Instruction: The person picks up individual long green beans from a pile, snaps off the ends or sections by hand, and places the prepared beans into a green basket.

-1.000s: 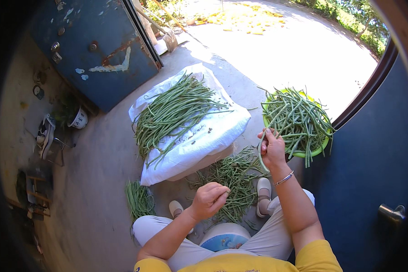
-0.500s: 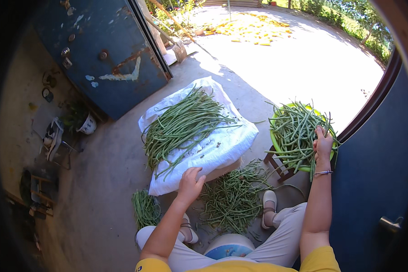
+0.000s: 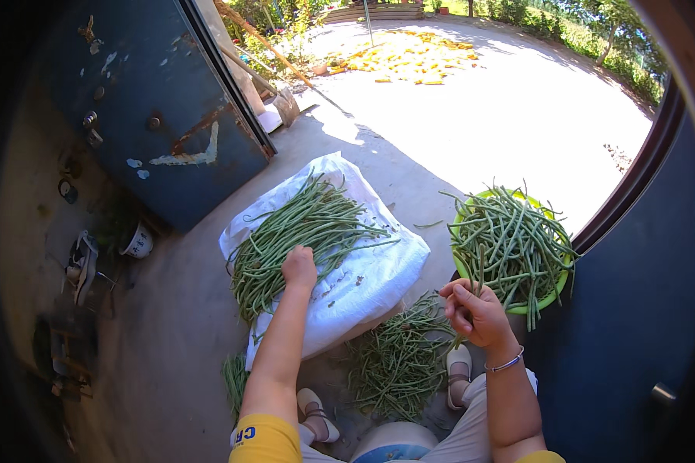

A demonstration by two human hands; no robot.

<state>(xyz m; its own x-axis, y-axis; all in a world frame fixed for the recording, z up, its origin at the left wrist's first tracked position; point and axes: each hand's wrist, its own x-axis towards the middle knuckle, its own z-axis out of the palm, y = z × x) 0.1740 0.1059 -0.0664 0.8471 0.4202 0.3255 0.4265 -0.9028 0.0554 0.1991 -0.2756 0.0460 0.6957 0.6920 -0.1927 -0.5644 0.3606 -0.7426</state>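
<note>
Long green beans lie in a bundle on a white woven sack laid over a raised support. My left hand is at the near edge of that bundle, fingers curled down on the beans, its fingertips partly hidden. To the right, my right hand is closed on a green bean, whose ends stick out above and below the fingers. It is in front of a bright green basin heaped with beans. Below the hands, on the floor, a loose pile of beans spreads between my feet.
A smaller bunch of beans lies left of the sack. A blue metal door is at the left, another blue door panel at the right. A potted plant is by the wall. Yellow cobs are spread on the sunny ground outside.
My left hand has moved forward from the sack's near edge onto the bean bundle. My right hand has drawn back from the basin toward me, holding a bean.
</note>
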